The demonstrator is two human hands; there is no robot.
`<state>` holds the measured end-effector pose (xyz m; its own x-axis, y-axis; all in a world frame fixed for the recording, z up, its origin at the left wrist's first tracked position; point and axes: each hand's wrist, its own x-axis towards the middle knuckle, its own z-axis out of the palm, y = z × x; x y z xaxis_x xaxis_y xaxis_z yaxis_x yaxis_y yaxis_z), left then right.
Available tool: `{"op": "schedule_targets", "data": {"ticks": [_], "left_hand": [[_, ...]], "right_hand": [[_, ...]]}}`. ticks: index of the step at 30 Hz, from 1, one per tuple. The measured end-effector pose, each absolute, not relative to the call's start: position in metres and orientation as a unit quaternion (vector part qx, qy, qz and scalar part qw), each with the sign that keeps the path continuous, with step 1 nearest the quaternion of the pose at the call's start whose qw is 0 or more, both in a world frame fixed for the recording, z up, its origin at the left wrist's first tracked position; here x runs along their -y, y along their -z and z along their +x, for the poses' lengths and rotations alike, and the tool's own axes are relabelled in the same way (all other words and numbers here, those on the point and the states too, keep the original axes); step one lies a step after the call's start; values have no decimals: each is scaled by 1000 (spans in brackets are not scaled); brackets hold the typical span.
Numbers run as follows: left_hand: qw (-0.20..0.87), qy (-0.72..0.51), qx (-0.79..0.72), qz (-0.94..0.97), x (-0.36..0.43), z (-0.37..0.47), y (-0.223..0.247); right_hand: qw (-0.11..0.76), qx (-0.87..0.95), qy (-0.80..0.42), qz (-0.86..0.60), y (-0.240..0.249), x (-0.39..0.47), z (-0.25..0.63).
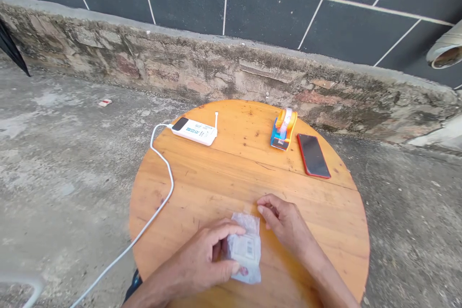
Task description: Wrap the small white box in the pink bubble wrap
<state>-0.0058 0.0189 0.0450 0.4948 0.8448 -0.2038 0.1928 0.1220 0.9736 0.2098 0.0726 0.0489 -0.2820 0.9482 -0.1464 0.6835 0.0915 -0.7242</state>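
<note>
As I am viewing from afar, one plastic packet [249, 250] is lying flat on the near part of the round wooden table [202, 183], just right of its midline. Its long axis is running from the near rim toward the far rim, its short ends facing those rims, its printed barcode label facing up. My left hand [202, 260] is gripping the packet's left side, thumb and fingers clamping it. My right hand [288, 224] is hovering beyond the packet's right edge, thumb and forefinger tips nearly meeting; whether they are pinching anything, I cannot tell.

Two hands and one packet are sharing the table with one white device [197, 132], resting at its far left with one long white cable [170, 168] trailing off the left rim. One tape dispenser [283, 130] is standing near the far rim, right of center, and one red-edged phone [314, 156] is lying at the far right.
</note>
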Motion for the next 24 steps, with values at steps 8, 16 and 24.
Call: {"op": "schedule_targets", "data": {"ticks": [8,16,24], "left_hand": [[598,-275,-417,627,-15,-6,-43],[590,-279,-419,632,-15,-5,-46],[597,-282,-412,628,-14,-5,-48]], "right_hand": [[213,659,-473,-544,-42,-68,202],[220,609,-523,-554,-51,-63,206],[197,613,-552,-530,-51,-70,209]]}}
